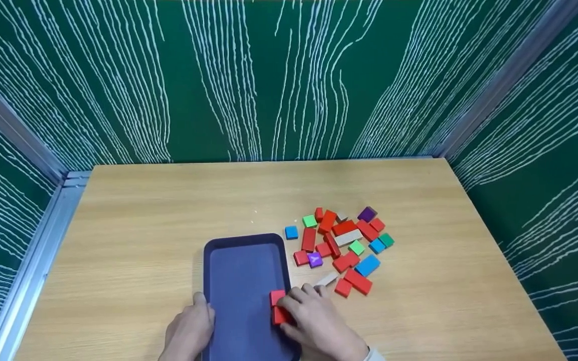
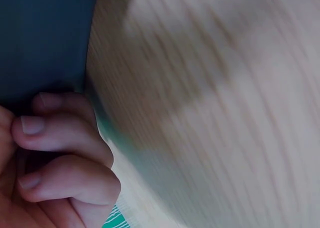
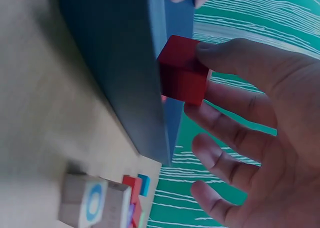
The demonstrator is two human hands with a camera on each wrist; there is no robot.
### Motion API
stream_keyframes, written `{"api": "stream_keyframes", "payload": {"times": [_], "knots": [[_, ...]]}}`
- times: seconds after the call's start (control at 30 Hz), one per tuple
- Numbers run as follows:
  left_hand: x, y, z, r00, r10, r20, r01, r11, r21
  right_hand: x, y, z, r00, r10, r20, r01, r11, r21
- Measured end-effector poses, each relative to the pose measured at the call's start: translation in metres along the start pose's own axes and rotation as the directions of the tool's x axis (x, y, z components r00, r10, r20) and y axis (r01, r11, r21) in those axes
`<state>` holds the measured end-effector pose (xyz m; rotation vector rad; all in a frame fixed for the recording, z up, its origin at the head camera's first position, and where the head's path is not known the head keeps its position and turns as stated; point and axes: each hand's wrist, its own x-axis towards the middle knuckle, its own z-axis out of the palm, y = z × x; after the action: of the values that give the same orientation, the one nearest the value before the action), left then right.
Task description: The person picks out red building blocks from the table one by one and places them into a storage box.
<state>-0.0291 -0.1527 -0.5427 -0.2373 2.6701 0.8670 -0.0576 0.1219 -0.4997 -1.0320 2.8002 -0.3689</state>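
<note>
A dark blue tray (image 1: 246,271) lies lengthwise on the table in the head view. My left hand (image 1: 191,326) grips its left rim; in the left wrist view the curled fingers (image 2: 70,143) sit beside the tray's outer wall (image 2: 45,38). At the right rim, my right hand (image 1: 319,318) pinches a red block (image 3: 182,70) between thumb and fingertips, just over the tray's edge, the other fingers spread. Right beside that block, a second red block (image 1: 277,297) is inside the tray by the right wall, partly covered by my fingers in the head view.
Right of the tray lies a loose spread of blocks: mostly red ones (image 1: 308,239), plus blue (image 1: 368,265), green (image 1: 356,247), purple (image 1: 367,214) and pale wooden ones (image 1: 348,237). A pale block (image 1: 327,279) lies near my right fingertips. Green walls (image 1: 269,100) enclose the wooden table (image 1: 133,240).
</note>
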Motion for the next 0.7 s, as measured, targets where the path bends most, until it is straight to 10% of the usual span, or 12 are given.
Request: {"api": "stream_keyframes", "payload": {"times": [0.7], "knots": [[0.001,0.0,0.0,1.0,-0.015,-0.004,0.015,1.0,0.02,-0.004,0.002,0.01,0.992,0.033,0.123,-0.036,0.999,0.026]]}}
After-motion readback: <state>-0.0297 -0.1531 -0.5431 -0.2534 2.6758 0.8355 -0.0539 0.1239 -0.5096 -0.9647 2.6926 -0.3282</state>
